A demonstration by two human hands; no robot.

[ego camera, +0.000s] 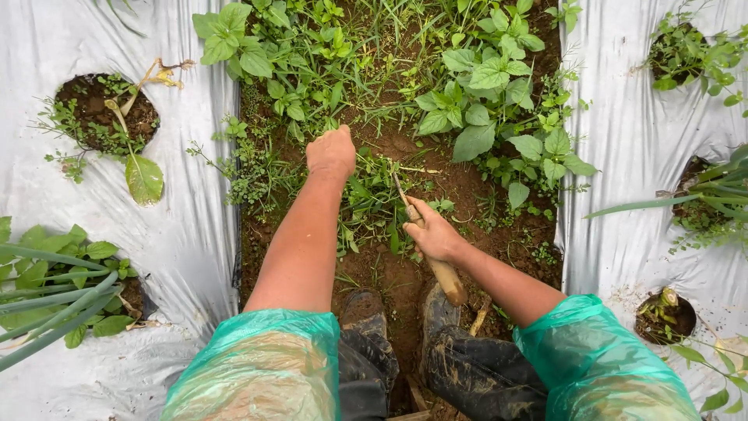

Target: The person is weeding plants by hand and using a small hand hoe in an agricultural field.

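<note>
- The left hand [331, 153] was closed into a fist around a tuft of weeds [366, 199] in the soil furrow [405, 273], at the near edge of the green growth.
- The right hand [433, 234] was wrapped tightly around the wooden handle of a hand tool [436, 257]; its thin blade pointed up and away into the same weeds, just beside the left wrist.
- Broad-leaved plants [487, 86] stood thick just beyond the tool on the right of the furrow, and more leafy weeds [265, 70] crowded the far left, closing the strip ahead of both hands.
- Silver plastic mulch [179, 234] bordered the furrow on both sides, with round holes holding seedlings [117, 109].
- Long green onion-like leaves [47, 304] lay across the sheet at the near left.
- Muddy boots [460, 359] stood in the furrow below the hands, between green plastic sleeves [265, 366].
</note>
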